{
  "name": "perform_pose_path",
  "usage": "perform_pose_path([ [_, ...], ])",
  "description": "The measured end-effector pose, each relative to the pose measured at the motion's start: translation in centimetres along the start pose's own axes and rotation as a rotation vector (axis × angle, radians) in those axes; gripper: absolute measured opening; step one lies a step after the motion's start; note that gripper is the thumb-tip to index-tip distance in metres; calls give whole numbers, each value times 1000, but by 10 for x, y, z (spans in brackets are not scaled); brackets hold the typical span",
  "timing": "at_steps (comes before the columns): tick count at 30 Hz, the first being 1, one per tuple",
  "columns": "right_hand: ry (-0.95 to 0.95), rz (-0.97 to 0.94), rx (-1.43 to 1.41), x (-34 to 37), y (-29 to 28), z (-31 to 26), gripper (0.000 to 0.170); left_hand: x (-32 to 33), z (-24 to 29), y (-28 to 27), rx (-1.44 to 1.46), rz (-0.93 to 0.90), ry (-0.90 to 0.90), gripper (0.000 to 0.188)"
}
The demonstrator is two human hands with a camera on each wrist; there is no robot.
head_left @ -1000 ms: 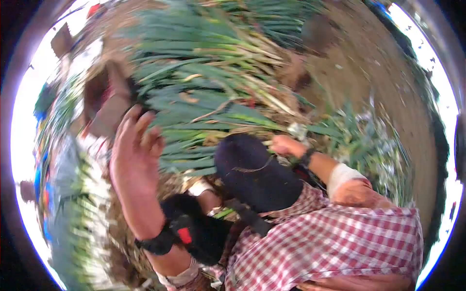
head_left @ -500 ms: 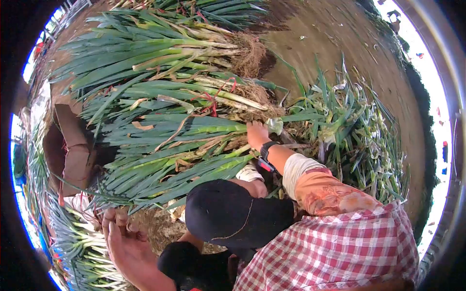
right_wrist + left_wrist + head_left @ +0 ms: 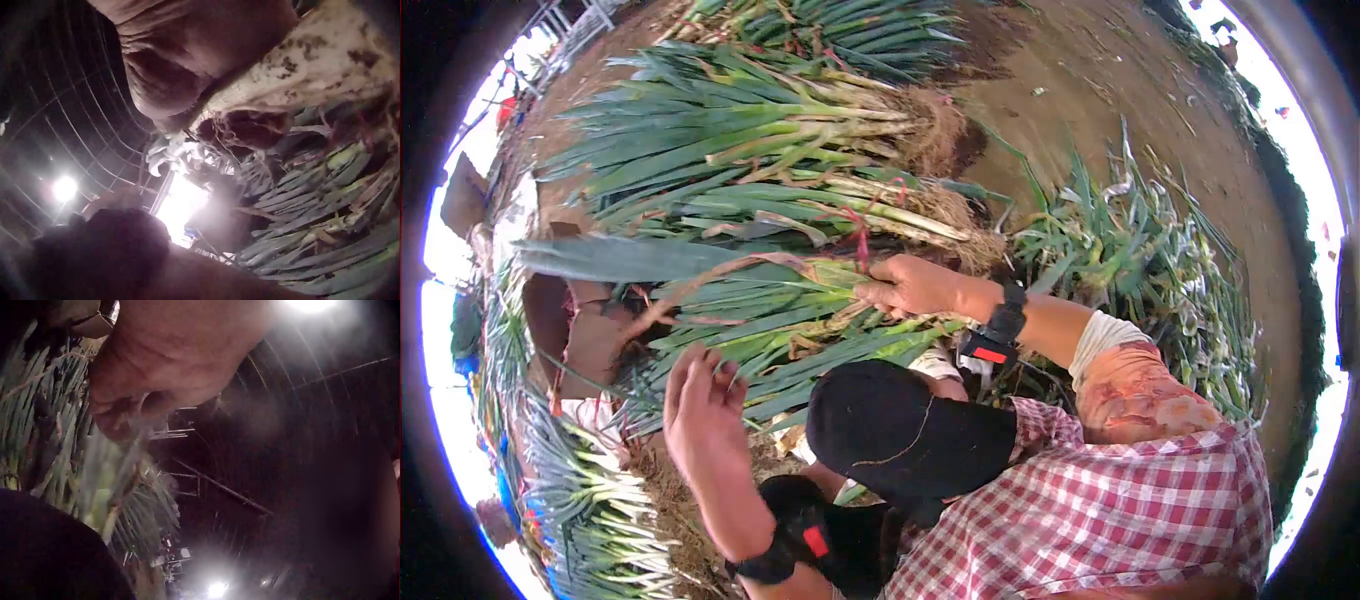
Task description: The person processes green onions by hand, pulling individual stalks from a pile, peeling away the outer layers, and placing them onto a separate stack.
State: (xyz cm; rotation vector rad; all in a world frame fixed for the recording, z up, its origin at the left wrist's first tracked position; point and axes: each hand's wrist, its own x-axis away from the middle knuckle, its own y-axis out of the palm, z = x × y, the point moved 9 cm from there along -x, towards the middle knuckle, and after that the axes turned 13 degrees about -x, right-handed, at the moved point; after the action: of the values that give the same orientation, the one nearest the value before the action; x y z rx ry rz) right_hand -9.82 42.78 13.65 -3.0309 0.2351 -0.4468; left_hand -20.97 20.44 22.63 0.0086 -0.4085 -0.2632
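Observation:
Green leeks lie in bundles, some tied with pink strings. In the head view my right hand pinches a leek, whose long blurred blue-green leaf and brown withered leaf stretch left over the pile. The right wrist view shows that hand against a pale, dark-spotted piece. My left hand is raised over the leaf tips, fingers loosely bent and nothing seen in it. In the left wrist view, the left hand's fingertips are blurred against green leaves.
Loose trimmed leaves lie in a heap at the right on brown ground. A cardboard box stands at the left, with more leeks below it. Black-covered knees and a foot are close to the pile.
The right hand has moved slightly up and left, lifting a leek with its long leaves swinging leftward. The left hand has moved up and right since the previous frame. The view has shifted.

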Motion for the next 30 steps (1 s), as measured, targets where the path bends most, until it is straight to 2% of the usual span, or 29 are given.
perform_pose_path([
  [2,122,-53,-259,10,12,-15,40,-11,-5,16,17,-122,1,25],
  [3,110,-65,-256,14,15,-28,40,-12,-1,22,19,-111,15,25],
  [5,122,-167,-303,23,28,-46,38,-11,5,56,100,-306,-6,27],
  [6,136,-165,-324,23,31,-46,39,-17,11,60,99,-303,6,27],
  [8,94,-157,-311,19,28,-53,44,-23,32,75,308,-424,112,29],
  [9,66,-147,-303,18,26,-57,50,-27,33,74,311,-429,121,29],
  [11,103,-80,-228,14,22,-59,49,-31,38,77,352,-472,137,30],
  [12,-23,-15,-11,10,18,-75,45,-35,37,72,366,-376,144,33],
  [13,-149,48,207,7,17,-91,41,-35,38,73,372,-377,149,33],
  [14,-351,122,274,4,16,-111,42,-36,40,71,342,-341,183,34],
  [15,-357,125,276,-4,22,-115,42,-36,44,70,311,-306,220,36],
  [17,-577,217,155,-11,25,-142,54,-35,46,70,310,-288,254,37],
  [18,-591,210,152,-16,27,-143,54,-32,48,70,279,-266,289,36],
  [20,-462,144,-142,-42,33,-128,52,-27,55,68,290,-245,379,36],
  [22,-352,50,-419,-44,52,-140,50,-26,52,58,364,-160,319,28],
  [23,-423,-9,-400,-42,62,-154,45,-23,54,54,392,-182,357,23],
  [24,-368,32,-341,-44,66,-151,43,-23,60,49,423,-149,428,22],
  [25,-395,65,-358,-36,69,-158,43,-23,56,47,421,-129,395,22],
  [26,-412,104,-378,-34,72,-163,42,-22,62,41,429,-52,441,18],
  [27,-421,56,-382,-37,77,-164,42,-25,58,38,434,-35,387,19],
  [29,-381,128,-218,-43,75,-155,41,-21,52,31,444,48,296,21],
  [30,-388,111,-216,-44,79,-155,41,-22,51,32,503,12,342,21],
])
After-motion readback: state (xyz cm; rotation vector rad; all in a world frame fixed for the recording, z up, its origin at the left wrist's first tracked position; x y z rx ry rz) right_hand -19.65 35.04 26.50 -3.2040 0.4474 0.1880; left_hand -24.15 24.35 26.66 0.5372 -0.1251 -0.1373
